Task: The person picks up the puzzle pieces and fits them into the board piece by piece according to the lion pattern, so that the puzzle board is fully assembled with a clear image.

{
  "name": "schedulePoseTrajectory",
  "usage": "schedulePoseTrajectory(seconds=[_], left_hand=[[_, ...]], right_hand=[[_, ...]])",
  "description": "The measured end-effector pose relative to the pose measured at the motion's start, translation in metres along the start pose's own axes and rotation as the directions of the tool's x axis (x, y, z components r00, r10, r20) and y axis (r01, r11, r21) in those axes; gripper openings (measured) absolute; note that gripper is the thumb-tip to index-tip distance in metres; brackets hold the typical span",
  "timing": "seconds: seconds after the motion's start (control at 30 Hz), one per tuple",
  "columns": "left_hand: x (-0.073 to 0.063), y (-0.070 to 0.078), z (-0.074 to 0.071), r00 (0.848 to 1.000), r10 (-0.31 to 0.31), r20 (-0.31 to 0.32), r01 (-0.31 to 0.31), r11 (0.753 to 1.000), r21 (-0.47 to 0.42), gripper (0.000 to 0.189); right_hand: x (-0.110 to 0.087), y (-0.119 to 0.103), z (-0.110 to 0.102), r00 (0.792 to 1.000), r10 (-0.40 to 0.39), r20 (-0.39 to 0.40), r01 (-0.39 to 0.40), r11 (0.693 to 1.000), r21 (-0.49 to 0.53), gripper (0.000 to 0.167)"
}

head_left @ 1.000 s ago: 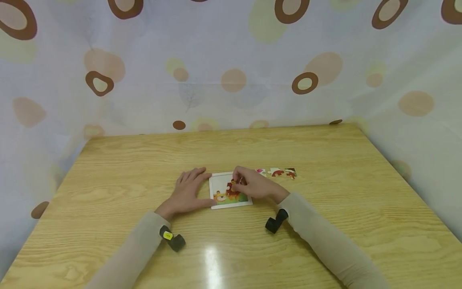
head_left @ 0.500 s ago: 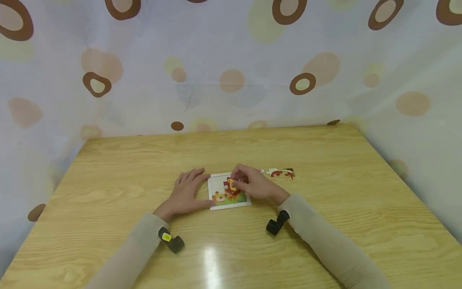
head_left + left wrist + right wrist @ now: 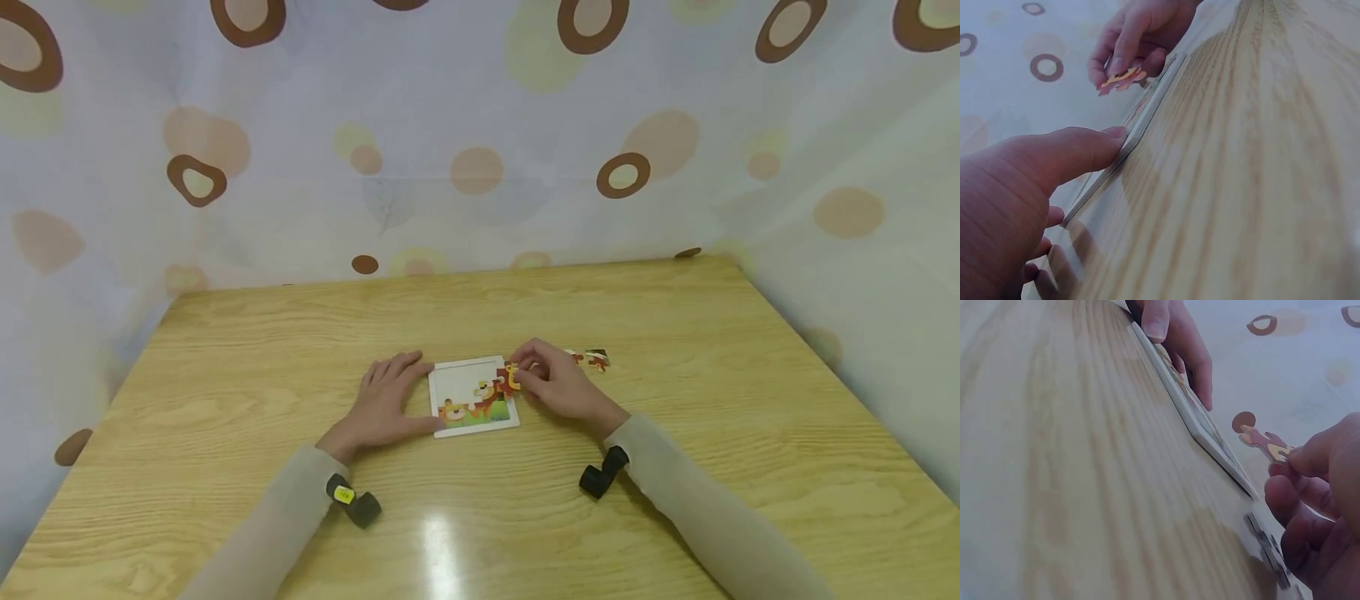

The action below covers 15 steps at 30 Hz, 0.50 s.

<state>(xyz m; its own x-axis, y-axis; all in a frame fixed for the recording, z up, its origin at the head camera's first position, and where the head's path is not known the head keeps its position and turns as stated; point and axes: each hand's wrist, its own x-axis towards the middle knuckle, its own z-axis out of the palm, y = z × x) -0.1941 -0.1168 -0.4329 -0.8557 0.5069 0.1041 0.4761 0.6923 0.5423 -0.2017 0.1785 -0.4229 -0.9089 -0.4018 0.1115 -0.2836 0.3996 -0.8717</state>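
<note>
Behind your work hangs a pale cloth (image 3: 420, 108) patterned with brown rings and soft ovals. Below it spreads the wood-grain table (image 3: 675, 333), with a bright streak of light near its front. Your beige sleeves, left (image 3: 262, 533) and right (image 3: 712, 508), reach in from the near side.

Your left hand (image 3: 378, 408) lies spread and relaxed, gripping nothing — its thumb rests on the near left corner of the white puzzle frame, its index finger by the far left corner. Your right hand (image 3: 562, 387) pinches a puzzle piece between thumb and fingers. The white puzzle frame (image 3: 480, 430) lies flat between your hands, picture along its near side and at right, bare white at its far left.

A black wrist camera sits at each cuff, left (image 3: 356, 502) and right (image 3: 603, 473). Loose pieces (image 3: 597, 360) lie beyond your right hand. Your pinched puzzle piece (image 3: 507, 379), red and orange, is held up off the table — over the frame's right edge in the head view.
</note>
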Motion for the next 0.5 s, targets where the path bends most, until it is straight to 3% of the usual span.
schedulePoseTrajectory(seconds=[0.5], left_hand=[[0.000,0.000,0.001,1.000,0.006,-0.008,-0.006,1.000,-0.002,0.082]], right_hand=[[-0.024,0.017,-0.037,0.988,0.016,-0.151,-0.040,0.987,-0.153,0.015]])
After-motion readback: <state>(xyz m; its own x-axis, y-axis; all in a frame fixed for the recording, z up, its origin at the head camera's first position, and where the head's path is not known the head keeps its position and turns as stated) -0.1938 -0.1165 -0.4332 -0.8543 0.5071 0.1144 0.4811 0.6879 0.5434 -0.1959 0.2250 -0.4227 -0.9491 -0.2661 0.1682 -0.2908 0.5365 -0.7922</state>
